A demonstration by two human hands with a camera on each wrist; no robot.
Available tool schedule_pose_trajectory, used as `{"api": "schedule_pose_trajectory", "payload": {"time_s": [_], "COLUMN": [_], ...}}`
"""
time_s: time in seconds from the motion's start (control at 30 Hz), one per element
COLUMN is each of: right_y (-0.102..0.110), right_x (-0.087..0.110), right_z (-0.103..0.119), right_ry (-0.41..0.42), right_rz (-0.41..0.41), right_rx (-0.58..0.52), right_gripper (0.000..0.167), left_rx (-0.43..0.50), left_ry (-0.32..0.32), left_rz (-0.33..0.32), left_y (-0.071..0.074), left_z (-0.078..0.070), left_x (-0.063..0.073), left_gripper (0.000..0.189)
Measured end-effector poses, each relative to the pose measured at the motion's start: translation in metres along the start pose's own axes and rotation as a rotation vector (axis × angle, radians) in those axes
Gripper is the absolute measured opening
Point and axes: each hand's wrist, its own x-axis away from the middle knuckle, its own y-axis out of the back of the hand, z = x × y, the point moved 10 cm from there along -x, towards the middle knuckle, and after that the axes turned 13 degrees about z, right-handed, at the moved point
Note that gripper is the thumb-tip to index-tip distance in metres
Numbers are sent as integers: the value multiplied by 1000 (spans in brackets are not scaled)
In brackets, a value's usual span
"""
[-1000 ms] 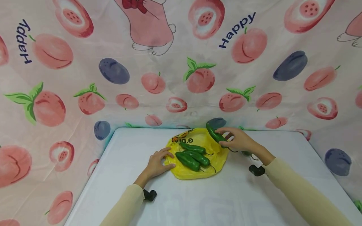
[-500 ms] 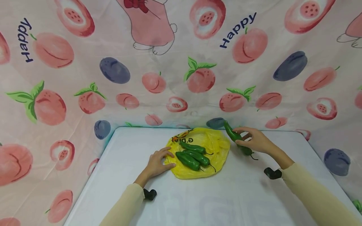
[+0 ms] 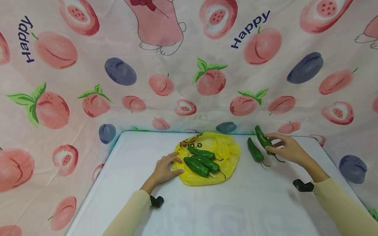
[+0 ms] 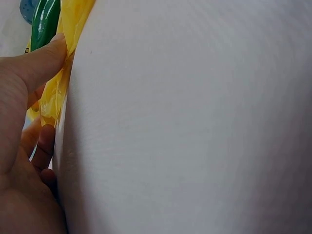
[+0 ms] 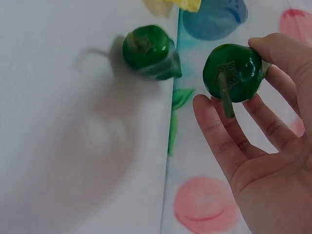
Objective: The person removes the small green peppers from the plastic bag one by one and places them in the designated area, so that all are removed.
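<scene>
The pepper (image 3: 261, 137) is held above the table (image 3: 224, 209), just right of a second pepper (image 3: 255, 150); its long axis is slanted, tip toward the backdrop (image 3: 183, 65), stem toward the near right. It is pinched by the part-closed right hand (image 3: 284, 149). The bag (image 3: 225, 142), bearing three peppers (image 3: 196, 167), is touched at its edge by the left hand (image 3: 162, 167), thumb and fingers parted.

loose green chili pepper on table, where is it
In the head view, the loose green chili pepper lies right of the yellow plastic bag, left of the pepper in the right hand.
</scene>
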Motion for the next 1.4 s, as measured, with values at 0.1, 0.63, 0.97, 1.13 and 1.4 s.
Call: {"api": "schedule_pose_trajectory", "payload": {"time_s": [0.1,0.63,0.97,1.13,1.4], "right_y": [3,-2,-18,-26,-36], "right_x": [6,15,8,5,-1], "right_z": [-10,-40,-57,-65,-74], "right_ry": [-25,-68,-101,-131,-170], "right_rz": [-6,-41,-42,-37,-21], "right_rx": [-11,-75,-126,-144,-144], "right_gripper": [53,57,57,56,57], "left_rx": [-4,-12,-6,-11,-11], "left_ry": [0,-2,-2,-3,-8], "left_rz": [0,-2,-2,-7,-10], "left_y": [0,-2,-3,-2,-1], "left_z": [0,-1,-1,0,0], "left_x": [-2,-4,-1,-1,-1], "left_gripper": [30,29,30,30,30]}}
